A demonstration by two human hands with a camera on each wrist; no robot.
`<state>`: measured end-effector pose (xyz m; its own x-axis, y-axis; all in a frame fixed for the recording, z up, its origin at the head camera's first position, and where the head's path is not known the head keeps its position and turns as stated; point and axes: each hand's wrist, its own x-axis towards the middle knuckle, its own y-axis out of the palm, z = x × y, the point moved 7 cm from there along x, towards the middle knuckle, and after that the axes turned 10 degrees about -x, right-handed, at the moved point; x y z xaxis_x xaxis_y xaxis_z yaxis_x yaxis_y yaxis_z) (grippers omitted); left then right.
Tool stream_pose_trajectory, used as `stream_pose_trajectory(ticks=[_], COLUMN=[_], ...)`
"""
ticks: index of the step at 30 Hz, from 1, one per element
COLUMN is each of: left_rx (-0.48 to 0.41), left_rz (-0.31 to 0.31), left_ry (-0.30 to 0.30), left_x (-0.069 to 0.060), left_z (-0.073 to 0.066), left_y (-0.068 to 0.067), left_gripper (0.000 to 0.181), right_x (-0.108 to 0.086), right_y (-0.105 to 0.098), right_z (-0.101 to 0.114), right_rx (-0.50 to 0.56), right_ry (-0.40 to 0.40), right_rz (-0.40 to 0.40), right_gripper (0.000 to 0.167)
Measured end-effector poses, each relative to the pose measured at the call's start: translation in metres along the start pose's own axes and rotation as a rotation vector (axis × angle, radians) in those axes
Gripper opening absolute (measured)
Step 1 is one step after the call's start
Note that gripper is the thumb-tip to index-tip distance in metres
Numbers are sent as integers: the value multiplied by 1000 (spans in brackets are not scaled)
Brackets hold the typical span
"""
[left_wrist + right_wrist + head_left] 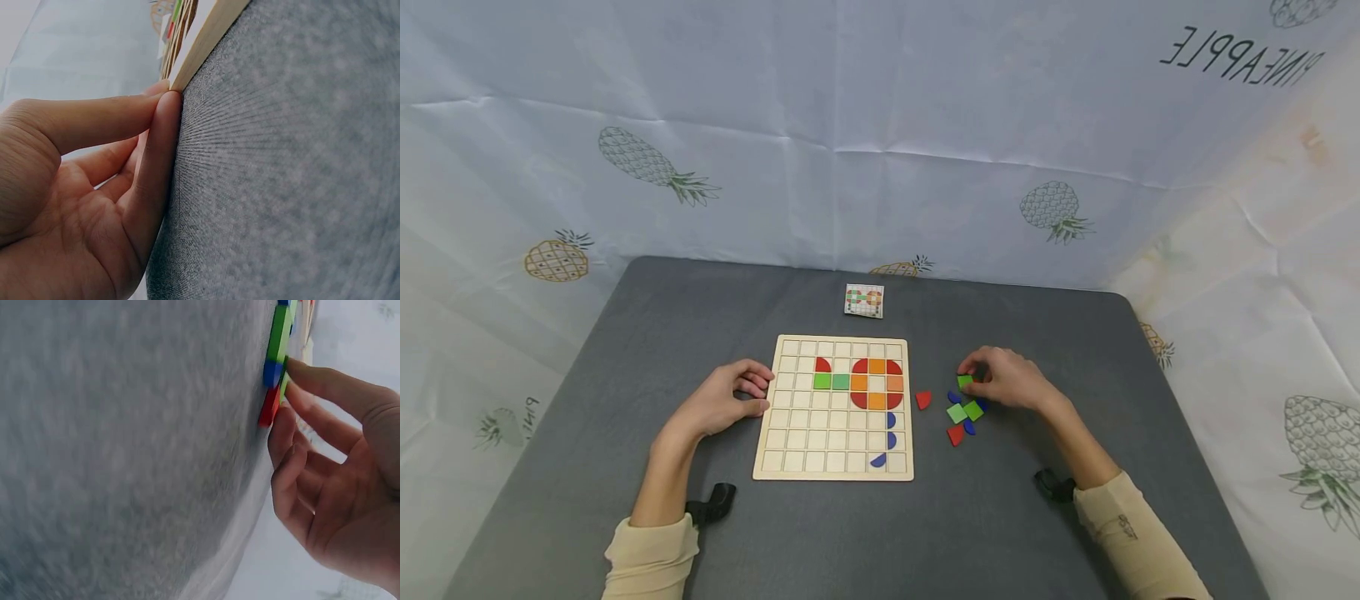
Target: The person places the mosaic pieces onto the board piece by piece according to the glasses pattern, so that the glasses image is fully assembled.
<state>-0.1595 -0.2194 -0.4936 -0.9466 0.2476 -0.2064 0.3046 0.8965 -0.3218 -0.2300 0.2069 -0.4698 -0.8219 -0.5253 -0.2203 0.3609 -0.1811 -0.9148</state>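
Observation:
A square wooden grid board (790, 417) lies on the table, with red, orange, green and blue pieces on its right and upper cells. My left hand (730, 396) rests at its left edge; thumb and fingertips, apart from each other, touch the side of the board (203, 47). Right of the board, my right hand (1009, 379) pinches a green square tile (965, 381) between thumb and fingers, above a loose group of pieces. In the right wrist view the fingers partly hide this tile; a red piece (269, 406) and a green block (279, 334) show beside it.
Near the right hand lie a light green square (957, 413), another green square (973, 410), a red piece (955, 435) and several blue half-rounds (969, 427). Another red piece (923, 400) is closer to the board. Behind the board lies a small pattern card (864, 301).

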Motion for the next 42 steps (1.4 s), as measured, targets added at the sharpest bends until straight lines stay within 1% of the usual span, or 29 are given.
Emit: stream_pose_trajectory(ticks=[2, 5, 7, 9, 12, 17, 23, 26, 30, 34, 39, 42], left_rx=[-4, -9, -5, 1, 11, 13, 6, 8, 6, -4, -7, -9], left_rz=[-1, -2, -4, -7, -11, -12, -8, -8, -10, -11, -4, -3], left_ry=[-2, -5, -4, -3, 3, 11, 13, 14, 13, 6, 23, 31], left_x=[0, 0, 0, 0, 1, 1, 1, 0, -1, -2, -2, -2], left_z=[0, -1, -1, -1, -1, -2, -3, -3, -3, -3, -3, -3], left_y=[0, 0, 0, -1, -1, -1, -1, -1, -1, -1, 1, 0], left_gripper=[39, 39, 39, 39, 39, 39, 38, 38, 38, 38, 40, 41], right_x=[2, 6, 8, 10, 10, 10, 14, 18, 26, 36, 49, 60], right_y=[-1, 0, 2, 4, 3, 0, -3, -5, -9, -11, -14, -13], right_z=[-4, -12, -17, -21, -19, -11, -5, 4, 21, 42, 70, 86], right_rx=[37, 122, 181, 216, 208, 168, 203, 219, 225, 234, 238, 233], right_ry=[-35, -85, -93, -101, -115, -124, -148, -161, -170, -190, -237, -253], right_rz=[3, 41, 74, 92, 88, 48, -4, -23, -32, -28, -37, -36], right_gripper=[25, 29, 30, 31, 30, 26, 27, 28, 28, 30, 33, 33])
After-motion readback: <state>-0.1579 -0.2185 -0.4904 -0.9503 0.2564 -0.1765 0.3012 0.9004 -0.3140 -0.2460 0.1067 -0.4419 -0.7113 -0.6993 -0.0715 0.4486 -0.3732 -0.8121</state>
